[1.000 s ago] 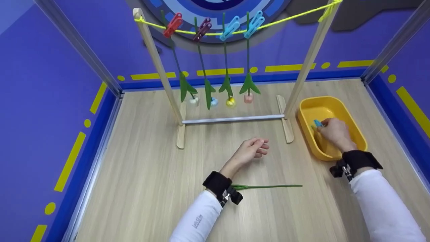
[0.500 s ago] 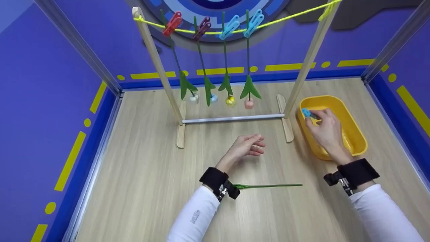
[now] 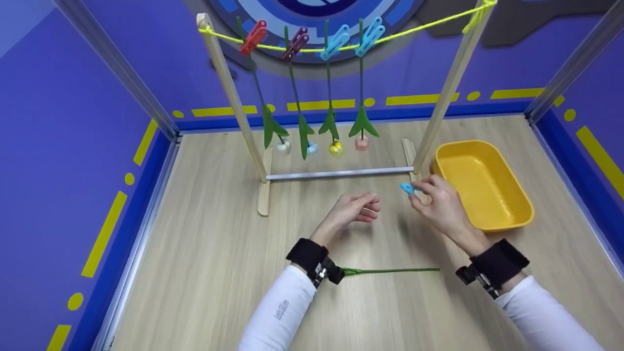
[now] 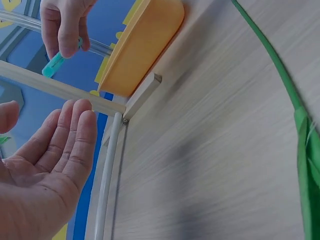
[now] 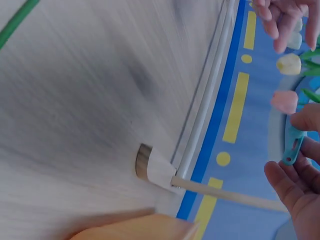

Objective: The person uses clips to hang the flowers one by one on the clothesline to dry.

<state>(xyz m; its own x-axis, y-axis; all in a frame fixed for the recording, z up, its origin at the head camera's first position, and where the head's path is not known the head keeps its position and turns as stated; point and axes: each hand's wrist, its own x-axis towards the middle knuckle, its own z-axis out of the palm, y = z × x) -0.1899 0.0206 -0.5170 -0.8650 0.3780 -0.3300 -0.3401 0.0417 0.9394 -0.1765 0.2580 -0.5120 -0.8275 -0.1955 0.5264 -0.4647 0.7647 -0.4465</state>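
Note:
My right hand pinches a light blue clothespin between thumb and fingers, above the table just left of the yellow bin. The same clothespin shows in the right wrist view. To its left my left hand hovers over the table, palm turned inward, fingers relaxed and holding nothing. Nearer my body, a green flower stem with leaves lies on the table; the left wrist hides its flower end. Artificial tulips hang upside down from a yellow string, each clipped by a clothespin: red, dark red and two light blue.
A wooden stand carries the string on two posts, its right post close to my right hand. A pale crossbar joins the feet low down. The yellow bin stands at the right. Blue printed walls enclose the table.
My right hand has lifted the light blue clothespin out of the yellow bin and carried it left, over the table. My left hand has shifted slightly left.

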